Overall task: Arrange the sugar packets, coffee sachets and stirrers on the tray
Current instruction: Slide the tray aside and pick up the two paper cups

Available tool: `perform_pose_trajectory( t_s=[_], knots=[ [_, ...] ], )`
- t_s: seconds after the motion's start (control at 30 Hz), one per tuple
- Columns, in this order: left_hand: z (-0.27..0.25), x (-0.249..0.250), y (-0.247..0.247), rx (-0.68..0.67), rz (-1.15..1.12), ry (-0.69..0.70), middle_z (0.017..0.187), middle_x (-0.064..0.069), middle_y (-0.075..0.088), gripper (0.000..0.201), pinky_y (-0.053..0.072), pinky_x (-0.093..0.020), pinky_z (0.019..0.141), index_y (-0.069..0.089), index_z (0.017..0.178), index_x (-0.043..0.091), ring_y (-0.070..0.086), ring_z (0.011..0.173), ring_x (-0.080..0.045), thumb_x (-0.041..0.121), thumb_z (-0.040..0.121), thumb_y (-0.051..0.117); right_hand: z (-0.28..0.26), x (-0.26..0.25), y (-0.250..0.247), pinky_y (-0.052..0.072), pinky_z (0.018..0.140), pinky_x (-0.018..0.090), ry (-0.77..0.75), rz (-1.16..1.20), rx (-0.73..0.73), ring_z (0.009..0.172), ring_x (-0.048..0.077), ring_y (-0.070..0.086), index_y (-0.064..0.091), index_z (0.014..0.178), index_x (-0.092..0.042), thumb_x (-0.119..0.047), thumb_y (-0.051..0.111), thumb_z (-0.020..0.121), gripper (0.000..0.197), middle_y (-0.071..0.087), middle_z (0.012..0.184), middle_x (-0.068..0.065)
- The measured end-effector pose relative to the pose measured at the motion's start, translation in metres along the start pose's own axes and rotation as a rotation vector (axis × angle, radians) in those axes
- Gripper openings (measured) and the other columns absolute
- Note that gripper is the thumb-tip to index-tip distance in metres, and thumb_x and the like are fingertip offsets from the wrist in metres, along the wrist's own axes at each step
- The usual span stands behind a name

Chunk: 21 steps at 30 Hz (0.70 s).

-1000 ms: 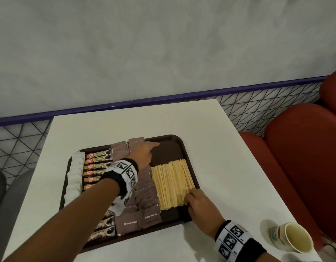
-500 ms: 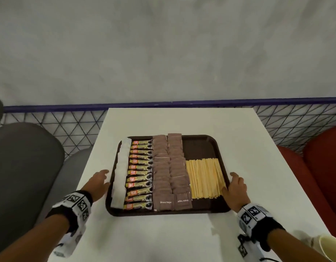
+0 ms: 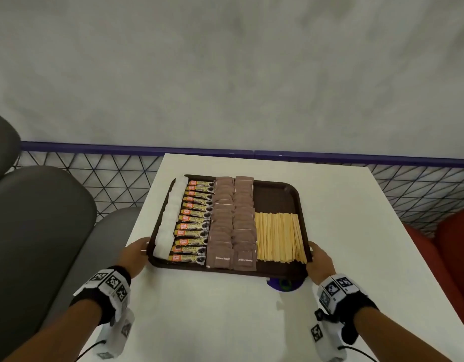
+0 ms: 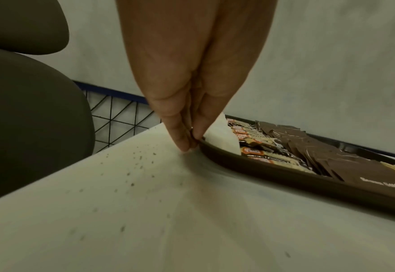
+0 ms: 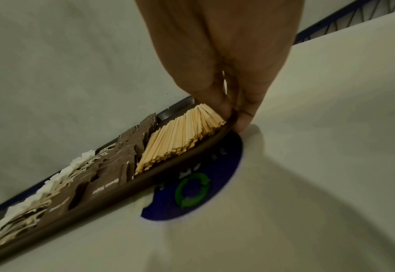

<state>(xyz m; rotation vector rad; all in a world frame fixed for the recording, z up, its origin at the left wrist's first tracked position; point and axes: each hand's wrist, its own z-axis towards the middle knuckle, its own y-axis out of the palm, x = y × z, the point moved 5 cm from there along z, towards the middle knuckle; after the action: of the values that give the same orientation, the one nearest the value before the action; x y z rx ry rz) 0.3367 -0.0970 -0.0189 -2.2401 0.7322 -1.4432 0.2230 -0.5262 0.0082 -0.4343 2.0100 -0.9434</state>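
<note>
A dark brown tray (image 3: 274,197) sits on the white table (image 3: 225,322). From left to right it holds a column of white sugar packets (image 3: 171,218), coffee sachets (image 3: 195,220), two columns of brown sugar packets (image 3: 233,223) and a flat bundle of wooden stirrers (image 3: 279,237). My left hand (image 3: 140,248) pinches the tray's left rim (image 4: 285,174) near its front corner, beside the white packets (image 4: 222,136). My right hand (image 3: 315,253) pinches the right rim (image 5: 145,185) next to the stirrers (image 5: 182,136), thumb on top. The tray's front right corner stands slightly off the table.
A round blue sticker with green arrows (image 3: 284,284) shows on the table under the tray's front right corner. Grey chairs (image 3: 37,231) stand at the left, a red seat (image 3: 447,257) at the right. A wire mesh fence with a blue rail (image 3: 251,152) runs behind the table.
My left hand left the brown sugar packets and my right hand left the stirrers. Both moved out to the tray's sides and now pinch its rims.
</note>
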Motion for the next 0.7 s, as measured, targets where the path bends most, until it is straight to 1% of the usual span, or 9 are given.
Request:
perform_pose_trajectory(
  t_s=[0.1,0.17,0.23,0.33,0.5,0.7],
  knots=[
    [0.017,0.009,-0.003,0.010,0.040,0.048,0.117,-0.017,0.061,0.029,0.041,-0.041,0.098,0.058,0.119,0.002,0.057,0.103,-0.032,-0.002,0.094,0.045,0.015,-0.024,0.005,0.040,0.096,0.033,-0.016,-0.003,0.019,0.114,0.034,0.052,0.043,0.132,-0.001,0.012,0.037,0.086,0.048,0.055,0.123,0.021],
    [0.030,0.009,-0.008,0.027,0.062,0.044,0.116,-0.017,0.061,0.030,0.039,-0.042,0.100,0.056,0.122,0.001,0.056,0.107,-0.034,0.001,0.096,0.042,0.023,-0.036,0.008,0.041,0.095,0.032,-0.016,-0.007,0.027,0.113,0.034,0.052,0.044,0.131,-0.001,0.012,0.038,0.087,0.046,0.056,0.123,0.021],
    [0.049,0.001,-0.012,0.048,0.096,0.016,0.122,-0.018,0.059,0.035,0.039,-0.044,0.103,0.053,0.127,-0.001,0.055,0.111,-0.038,-0.002,0.094,0.043,0.031,-0.044,0.010,0.040,0.096,0.031,-0.019,-0.017,0.025,0.115,0.033,0.051,0.041,0.134,-0.003,0.011,0.040,0.087,0.049,0.054,0.126,0.021],
    [0.077,-0.019,-0.016,0.077,0.135,-0.028,0.129,-0.022,0.055,0.047,0.037,-0.045,0.106,0.047,0.135,0.002,0.052,0.116,-0.039,-0.009,0.089,0.044,0.040,-0.052,0.012,0.040,0.099,0.032,-0.010,-0.037,0.020,0.119,0.032,0.050,0.036,0.138,-0.005,0.009,0.043,0.088,0.053,0.051,0.129,0.020],
    [0.070,-0.002,-0.020,0.093,0.212,-0.037,0.133,-0.022,0.051,0.050,0.033,-0.042,0.108,0.043,0.138,0.004,0.047,0.123,-0.038,-0.008,0.090,0.042,0.045,-0.063,0.012,0.043,0.092,0.030,-0.020,-0.051,0.025,0.112,0.031,0.054,0.043,0.131,-0.001,0.007,0.044,0.089,0.043,0.055,0.124,0.021],
    [0.071,0.003,-0.020,0.076,0.301,-0.022,0.136,-0.023,0.048,0.051,0.033,-0.040,0.107,0.038,0.141,0.005,0.044,0.124,-0.039,-0.006,0.092,0.041,0.047,-0.062,0.013,0.041,0.096,0.029,-0.012,-0.043,0.008,0.116,0.030,0.052,0.037,0.136,-0.003,0.007,0.043,0.090,0.048,0.053,0.127,0.020]
  ],
)
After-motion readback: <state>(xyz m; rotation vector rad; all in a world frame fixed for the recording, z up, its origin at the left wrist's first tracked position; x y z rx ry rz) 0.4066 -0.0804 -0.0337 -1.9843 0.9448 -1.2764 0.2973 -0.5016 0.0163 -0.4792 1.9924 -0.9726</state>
